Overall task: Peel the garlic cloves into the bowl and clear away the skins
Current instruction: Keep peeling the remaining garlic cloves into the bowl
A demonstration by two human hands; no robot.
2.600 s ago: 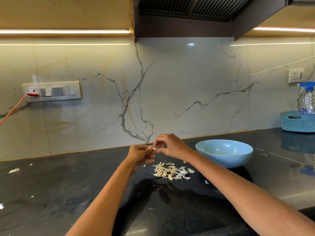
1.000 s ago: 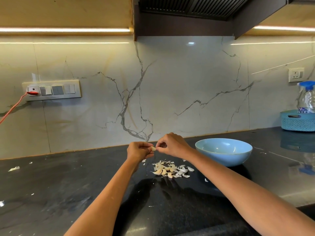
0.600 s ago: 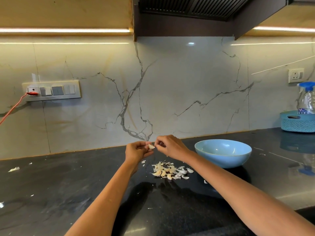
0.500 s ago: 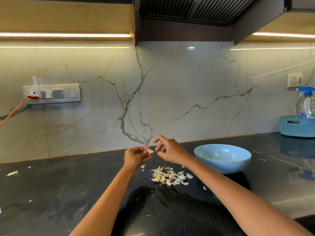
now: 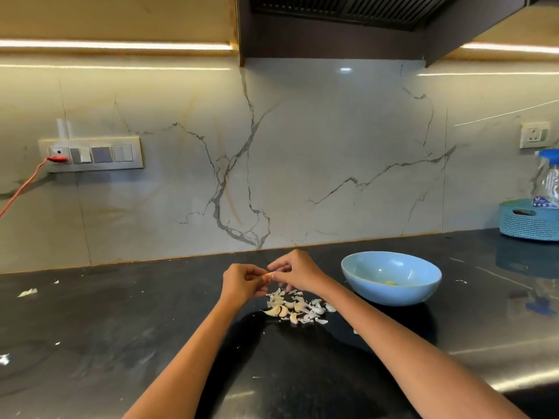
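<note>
Above the black counter, my left hand [image 5: 242, 281] and my right hand [image 5: 295, 270] meet at the fingertips. Both pinch one small garlic clove [image 5: 268, 275], which is mostly hidden by the fingers. Just below them lies a pile of garlic cloves and white skins [image 5: 296, 306] on the counter. A light blue bowl [image 5: 390, 278] stands to the right of the pile, with a small pale piece or two on its bottom.
Loose skin bits lie on the counter at far left [image 5: 27, 292] and near the bowl [image 5: 461, 281]. A teal basket [image 5: 527, 220] with a spray bottle [image 5: 549, 179] stands at the back right. A red cable [image 5: 21, 189] hangs from the wall socket.
The hands have stayed together over the pile, working the same clove. The right fingers, spread half a second ago, have closed back onto it. The camera tilted slightly.
</note>
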